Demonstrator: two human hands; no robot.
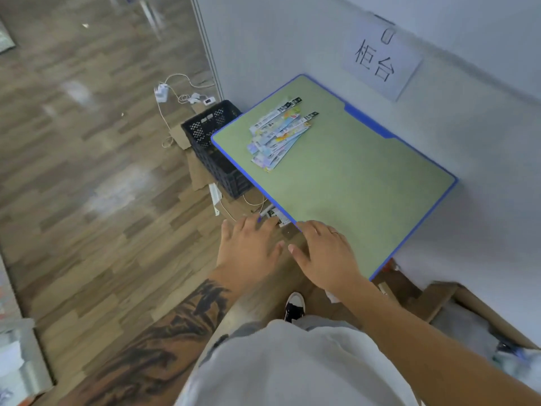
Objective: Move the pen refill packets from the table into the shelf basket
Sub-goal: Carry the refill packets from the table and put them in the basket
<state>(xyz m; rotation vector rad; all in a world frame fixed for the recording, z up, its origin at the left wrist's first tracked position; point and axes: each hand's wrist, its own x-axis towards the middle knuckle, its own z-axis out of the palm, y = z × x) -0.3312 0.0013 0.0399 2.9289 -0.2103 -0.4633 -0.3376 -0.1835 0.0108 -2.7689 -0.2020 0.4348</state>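
Refill packets (279, 136) on table (351, 183), well apart from both open hands (248, 247).

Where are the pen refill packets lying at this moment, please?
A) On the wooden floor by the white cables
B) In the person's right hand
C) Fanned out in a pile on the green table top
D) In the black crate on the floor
C: the pen refill packets lie fanned out on the green table, apart from both open hands.

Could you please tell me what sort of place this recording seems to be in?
Probably a mock shop counter set up indoors: a handwritten paper sign is taped to the white wall above a small green table holding refill packets, with a black crate and cardboard on a wood-look floor.
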